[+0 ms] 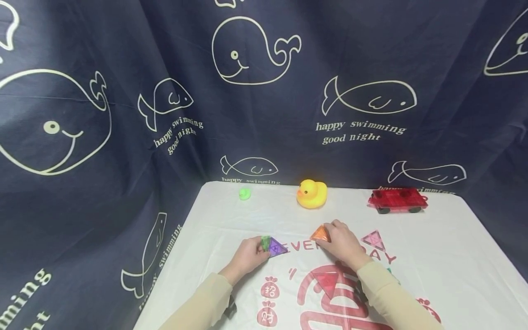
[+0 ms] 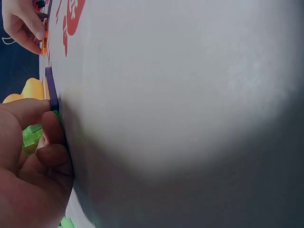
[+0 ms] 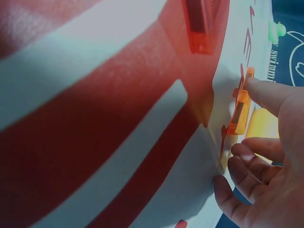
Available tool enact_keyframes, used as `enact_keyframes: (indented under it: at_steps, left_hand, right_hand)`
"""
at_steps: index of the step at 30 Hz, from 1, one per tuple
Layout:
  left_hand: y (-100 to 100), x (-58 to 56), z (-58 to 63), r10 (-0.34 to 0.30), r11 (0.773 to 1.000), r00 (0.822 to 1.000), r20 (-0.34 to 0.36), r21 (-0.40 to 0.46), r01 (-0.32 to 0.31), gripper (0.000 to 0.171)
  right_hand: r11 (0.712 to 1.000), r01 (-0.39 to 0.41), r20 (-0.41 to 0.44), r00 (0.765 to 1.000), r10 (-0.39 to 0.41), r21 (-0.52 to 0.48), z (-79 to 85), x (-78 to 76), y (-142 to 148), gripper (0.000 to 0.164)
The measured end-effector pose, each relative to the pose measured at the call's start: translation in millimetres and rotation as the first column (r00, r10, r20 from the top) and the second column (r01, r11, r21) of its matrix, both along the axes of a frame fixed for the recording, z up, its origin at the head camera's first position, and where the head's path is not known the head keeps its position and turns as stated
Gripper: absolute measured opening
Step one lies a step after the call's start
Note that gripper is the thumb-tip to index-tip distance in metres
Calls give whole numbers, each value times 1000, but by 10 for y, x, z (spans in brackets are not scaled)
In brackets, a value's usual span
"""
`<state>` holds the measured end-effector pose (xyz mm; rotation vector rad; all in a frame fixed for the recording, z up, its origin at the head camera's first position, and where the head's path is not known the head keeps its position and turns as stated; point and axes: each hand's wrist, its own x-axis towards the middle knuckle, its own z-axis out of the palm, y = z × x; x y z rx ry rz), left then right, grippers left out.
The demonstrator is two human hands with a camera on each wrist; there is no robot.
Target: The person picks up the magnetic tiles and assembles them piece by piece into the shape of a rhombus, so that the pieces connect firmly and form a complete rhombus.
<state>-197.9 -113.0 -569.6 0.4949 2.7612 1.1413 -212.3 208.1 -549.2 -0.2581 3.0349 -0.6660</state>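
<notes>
My left hand [image 1: 249, 254] pinches a purple triangular tile [image 1: 277, 247] by its left corner, low at the white table surface. A translucent green tile [image 1: 265, 242] sits against the same fingers, partly hidden by them; the left wrist view shows its green plastic [image 2: 32, 136] behind the curled fingers. To the right, my right hand [image 1: 342, 240] grips an orange triangular tile [image 1: 320, 233] at its right side. In the right wrist view the thumb touches one end of the orange tile [image 3: 241, 114], and the other fingers are bent near its opposite end.
A pink triangular tile [image 1: 374, 240] lies right of my right hand, a red triangular tile [image 1: 327, 280] nearer me. Along the back edge stand a small green duck [image 1: 244, 194], a yellow duck [image 1: 312, 194] and a red wheeled car base [image 1: 398, 200]. Dark whale-print cloth [image 1: 264, 119] hangs behind.
</notes>
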Motion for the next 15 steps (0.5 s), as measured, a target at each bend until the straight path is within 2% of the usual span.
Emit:
enact_keyframes:
  at_steps: [7, 11, 15]
  left_hand:
    - [4, 2, 0, 5, 1000, 1000, 5, 7, -5, 15]
    - [2, 5, -2, 6, 1000, 1000, -2, 7, -6, 16]
    - [1, 2, -7, 6, 1000, 1000, -5, 0, -6, 14]
  right_hand:
    - [1000, 9, 44, 999, -10, 2, -3, -63, 15, 64]
    - [1000, 23, 102, 995, -21, -21, 0, -104, 20, 68]
    - [998, 28, 120, 993, -21, -53, 7, -137, 23, 67]
